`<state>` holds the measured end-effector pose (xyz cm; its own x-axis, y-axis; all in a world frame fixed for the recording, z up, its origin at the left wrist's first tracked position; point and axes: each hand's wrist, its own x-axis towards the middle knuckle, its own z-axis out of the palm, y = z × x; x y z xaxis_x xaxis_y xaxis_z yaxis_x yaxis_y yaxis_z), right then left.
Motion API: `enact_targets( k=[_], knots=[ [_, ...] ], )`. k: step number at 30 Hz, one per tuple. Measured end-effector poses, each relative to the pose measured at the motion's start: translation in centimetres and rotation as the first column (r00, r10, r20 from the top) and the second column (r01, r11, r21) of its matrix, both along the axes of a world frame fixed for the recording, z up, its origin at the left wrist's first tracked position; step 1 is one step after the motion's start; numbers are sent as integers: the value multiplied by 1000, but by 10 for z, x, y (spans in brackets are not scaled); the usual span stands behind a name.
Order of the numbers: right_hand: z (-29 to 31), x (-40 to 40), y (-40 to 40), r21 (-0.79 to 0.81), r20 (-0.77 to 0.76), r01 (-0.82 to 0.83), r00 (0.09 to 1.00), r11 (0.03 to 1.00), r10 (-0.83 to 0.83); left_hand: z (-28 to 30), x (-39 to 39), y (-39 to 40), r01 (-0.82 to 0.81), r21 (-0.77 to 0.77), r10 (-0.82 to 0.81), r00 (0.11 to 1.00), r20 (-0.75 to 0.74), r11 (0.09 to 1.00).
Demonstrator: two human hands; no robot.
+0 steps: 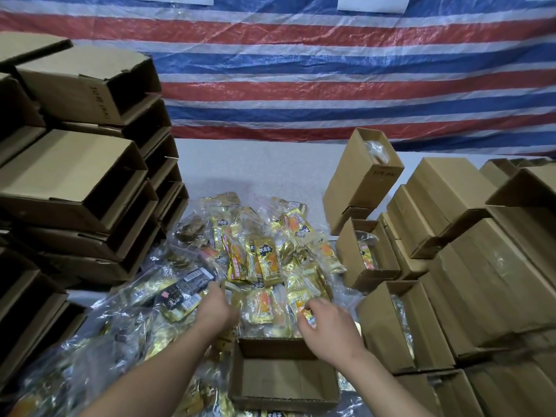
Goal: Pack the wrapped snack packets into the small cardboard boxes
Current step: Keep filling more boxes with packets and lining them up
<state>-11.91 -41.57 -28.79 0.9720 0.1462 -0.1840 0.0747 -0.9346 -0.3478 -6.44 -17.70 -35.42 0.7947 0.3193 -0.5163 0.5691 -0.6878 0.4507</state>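
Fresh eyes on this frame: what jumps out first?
The glossy heap of gold and orange wrapped snack packets in the middle of the table grabs the eye, with both hands reaching into it: left hand and right hand, just beyond an open, empty small brown cardboard box nearest the camera. Stacks of empty brown cardboard boxes tower at left, filled boxes crowd the right, and a red, white and blue striped tarp hangs behind.

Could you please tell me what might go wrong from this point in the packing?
The open box sits on slippery packets, so it may tip or slide as it fills. The right hand pinches into tangled clear wrap on the packet pile, so extra packets could drag along. The leaning empty box stack might topple if bumped.
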Motion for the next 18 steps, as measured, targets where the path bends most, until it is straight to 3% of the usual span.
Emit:
enact_targets(
  k=[3,7,13,16,18],
  knots=[
    [2,5,4,63,-12,34,999,997,-33,5,0,15,-19,-79,21,999,28,997],
    [11,11,16,210,-42,96,995,973,-90,26,3,34,-49,-212,88,980,178,976],
    [50,27,64,540,-136,189,981,820,-137,90,24,35,-103,-453,316,848,426,886],
    [76,36,83,636,-130,171,985,752,-114,118,36,26,-82,-583,385,823,418,809],
    [90,40,87,628,-61,121,992,769,-107,135,44,22,-60,-666,374,864,339,743]
  ],
)
